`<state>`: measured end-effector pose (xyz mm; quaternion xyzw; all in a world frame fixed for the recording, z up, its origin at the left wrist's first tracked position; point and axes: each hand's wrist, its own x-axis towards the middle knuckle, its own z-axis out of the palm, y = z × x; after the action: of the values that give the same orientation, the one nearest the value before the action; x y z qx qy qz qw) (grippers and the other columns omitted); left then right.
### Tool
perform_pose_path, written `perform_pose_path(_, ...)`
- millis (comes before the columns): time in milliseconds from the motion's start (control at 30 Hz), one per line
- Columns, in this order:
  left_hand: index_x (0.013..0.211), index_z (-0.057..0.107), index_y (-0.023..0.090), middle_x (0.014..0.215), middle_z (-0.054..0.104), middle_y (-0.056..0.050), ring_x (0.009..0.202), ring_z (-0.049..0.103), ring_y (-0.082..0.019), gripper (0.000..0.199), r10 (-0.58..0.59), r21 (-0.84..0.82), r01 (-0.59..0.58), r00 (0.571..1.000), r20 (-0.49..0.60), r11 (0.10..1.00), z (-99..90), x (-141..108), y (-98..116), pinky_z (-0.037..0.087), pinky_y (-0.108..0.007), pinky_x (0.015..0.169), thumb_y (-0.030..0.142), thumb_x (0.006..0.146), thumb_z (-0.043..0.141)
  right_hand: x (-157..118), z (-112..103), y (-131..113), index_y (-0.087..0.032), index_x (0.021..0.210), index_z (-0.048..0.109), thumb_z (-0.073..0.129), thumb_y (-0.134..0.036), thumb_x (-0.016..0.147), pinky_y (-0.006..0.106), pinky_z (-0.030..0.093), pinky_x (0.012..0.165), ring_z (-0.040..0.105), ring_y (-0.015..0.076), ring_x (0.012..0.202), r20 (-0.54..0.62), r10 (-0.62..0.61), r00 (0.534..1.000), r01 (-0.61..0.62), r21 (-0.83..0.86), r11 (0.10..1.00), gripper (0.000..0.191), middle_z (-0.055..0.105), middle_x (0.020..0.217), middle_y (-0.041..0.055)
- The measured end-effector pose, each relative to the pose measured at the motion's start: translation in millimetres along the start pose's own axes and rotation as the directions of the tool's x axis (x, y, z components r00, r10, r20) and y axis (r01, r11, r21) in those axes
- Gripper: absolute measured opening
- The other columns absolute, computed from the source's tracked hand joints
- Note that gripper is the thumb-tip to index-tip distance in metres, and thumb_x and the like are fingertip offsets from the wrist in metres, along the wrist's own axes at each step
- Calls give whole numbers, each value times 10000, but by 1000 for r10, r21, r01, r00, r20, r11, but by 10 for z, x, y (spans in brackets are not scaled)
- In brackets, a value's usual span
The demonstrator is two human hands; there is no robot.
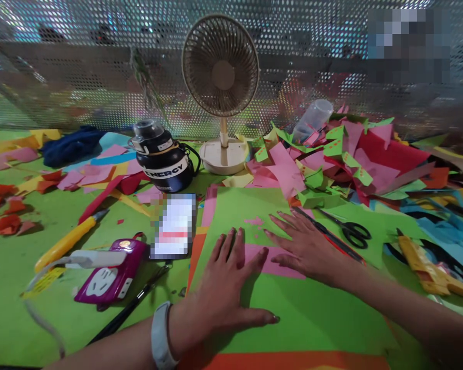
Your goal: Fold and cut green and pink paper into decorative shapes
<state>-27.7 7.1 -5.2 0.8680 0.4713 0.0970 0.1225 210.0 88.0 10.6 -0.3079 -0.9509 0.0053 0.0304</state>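
Both hands lie spread over a stack of coloured paper sheets, the top one a large green sheet (312, 313). My left hand (224, 288), with a grey band (162, 334) on its wrist, rests on the sheet's left part, fingers apart. Opposite it, my right hand (304, 241) is flat with fingers spread. Between them a pink paper strip (272, 261) lies on the green sheet, partly covered by the hands. Small pink cut-out pieces (254, 222) lie just beyond the fingertips. Orange paper (293, 361) shows under the green at the near edge.
Black-handled scissors (353, 231) lie right of my right hand. A phone (173, 226), a purple power bank (111, 275) and a yellow cutter (67, 244) lie at left. Behind stand a bottle (162, 159) and a fan (220, 67); paper scraps (281, 167) heap at back right.
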Motion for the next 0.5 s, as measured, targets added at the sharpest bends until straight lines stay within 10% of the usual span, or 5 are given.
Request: perform_pose_path(500,1517,104,372,1602,8,-136,1392,83,-534,1147,6,18,-6,1000,-2,1000,30,42,-50,111,-715,1058,957,565,364,192,-27,-58,-338,1445,376,390,-693,883,615,71,1131,52,354,1455,123,-40,992,14,204,979,665,112,1600,62)
